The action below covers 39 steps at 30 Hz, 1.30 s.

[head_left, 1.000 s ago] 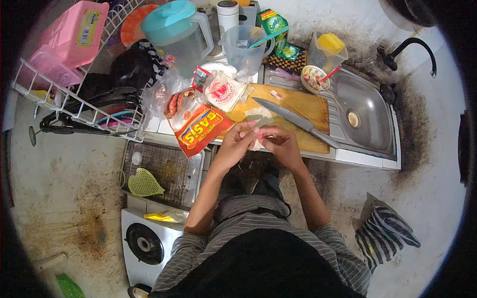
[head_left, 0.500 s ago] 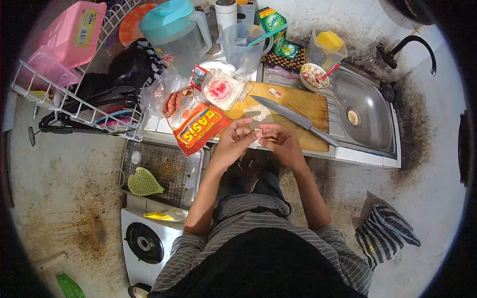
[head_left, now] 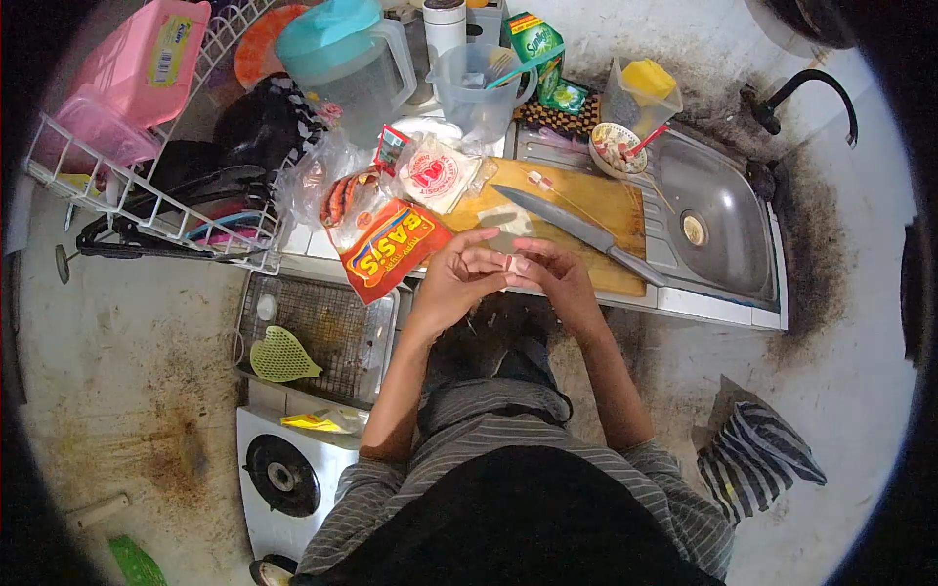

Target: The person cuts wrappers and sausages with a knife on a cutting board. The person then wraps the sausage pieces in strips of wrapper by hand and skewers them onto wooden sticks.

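My left hand [head_left: 451,283] and my right hand [head_left: 565,281] meet over the counter's front edge, fingertips pinched together. Between them is a small pale dumpling wrapper [head_left: 508,264] with a reddish bit showing; fingers hide most of it. Just beyond lies a wooden cutting board [head_left: 611,207], bearing another pale wrapper [head_left: 506,221], a large knife [head_left: 562,223] and a thin skewer [head_left: 576,202] with a small red-and-white piece at one end. Left of the board are a printed wrapper packet [head_left: 437,176] and a red sausage bag [head_left: 391,254].
A bowl of filling [head_left: 618,151] with a red-handled spoon stands beside the steel sink [head_left: 728,200]. Jugs [head_left: 352,83] line the back. To the left are a white dish rack [head_left: 117,210], a wire-mesh tray [head_left: 313,322] and a stove [head_left: 283,479].
My fingers have shifted slightly around the small wrapper, the right fingers closing further over it. Its reddish part shows more now. Other things stay where they were.
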Motion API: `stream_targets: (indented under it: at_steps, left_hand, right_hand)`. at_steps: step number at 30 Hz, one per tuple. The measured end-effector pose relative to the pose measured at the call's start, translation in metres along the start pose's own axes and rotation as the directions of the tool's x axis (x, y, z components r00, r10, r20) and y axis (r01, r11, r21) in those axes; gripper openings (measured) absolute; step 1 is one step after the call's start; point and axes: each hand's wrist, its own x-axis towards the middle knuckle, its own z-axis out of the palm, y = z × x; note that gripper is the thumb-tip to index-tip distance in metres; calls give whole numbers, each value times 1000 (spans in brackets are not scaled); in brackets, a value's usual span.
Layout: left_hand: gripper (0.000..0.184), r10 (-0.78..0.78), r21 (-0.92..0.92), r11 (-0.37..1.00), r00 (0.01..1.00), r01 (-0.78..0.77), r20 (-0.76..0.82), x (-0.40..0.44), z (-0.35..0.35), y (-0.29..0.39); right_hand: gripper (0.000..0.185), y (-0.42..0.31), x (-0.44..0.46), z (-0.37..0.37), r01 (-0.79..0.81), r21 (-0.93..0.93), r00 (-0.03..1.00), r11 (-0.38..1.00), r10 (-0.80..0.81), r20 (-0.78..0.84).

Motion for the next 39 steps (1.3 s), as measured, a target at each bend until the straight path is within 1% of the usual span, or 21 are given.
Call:
stream_targets:
  at_steps: [3,5,9,11,16,21,24,26,28,30,31,33,34,36,39]
  left_hand:
    - [50,-20,24,999,1000,21,-20,0,1,0]
    - [48,-4,56,998,999,7,-46,0,1,-3]
    - [47,25,112,994,999,-20,-44,1,3,-6]
    - [45,-35,139,989,997,43,-63,1,6,-7]
    - [44,-73,143,986,994,83,-76,2,6,-15]
    - [46,-103,189,975,992,115,-72,1,8,-10]
    - [48,-83,152,984,994,93,-74,1,7,-13]
    - [49,-96,195,974,991,112,-90,0,7,-13]
    - [49,-98,197,974,991,115,-91,1,7,-11]
    - [50,-100,199,973,991,117,-93,1,7,-9]
    - [50,-105,190,975,992,118,-75,1,6,-8]
    - [50,-110,180,976,992,118,-57,1,4,-7]
    - [49,-102,200,974,994,109,-43,1,3,-8]
    - [48,-95,219,971,995,99,-28,1,1,-7]
    - [44,-118,219,968,993,121,-28,1,3,-1]
  right_hand:
    - [26,4,1,-2,4,0,999,1000,-4,37]
    - [26,6,2,-4,16,-1,998,1000,-16,52]
    - [26,10,3,-6,38,16,997,999,-39,62]
    - [26,11,3,-8,32,9,998,999,-32,55]
    - [25,19,5,-13,39,-2,998,999,-39,51]
    - [24,19,3,-10,94,-121,995,988,-96,-3]
    - [23,24,3,-10,97,-119,995,988,-101,-26]
    - [23,24,3,-9,103,-114,994,988,-108,-35]
    - [24,24,3,-8,110,-109,992,988,-115,-44]
    - [23,25,2,-9,98,-169,994,981,-105,-37]
    - [23,24,3,-10,97,-169,994,981,-105,-37]
    - [23,24,3,-12,198,-266,979,943,-203,9]
    - [23,23,3,-13,198,-266,979,943,-203,9]
    - [23,21,3,-13,158,-144,987,977,-153,47]
    - [24,15,2,-16,141,-157,988,977,-130,78]
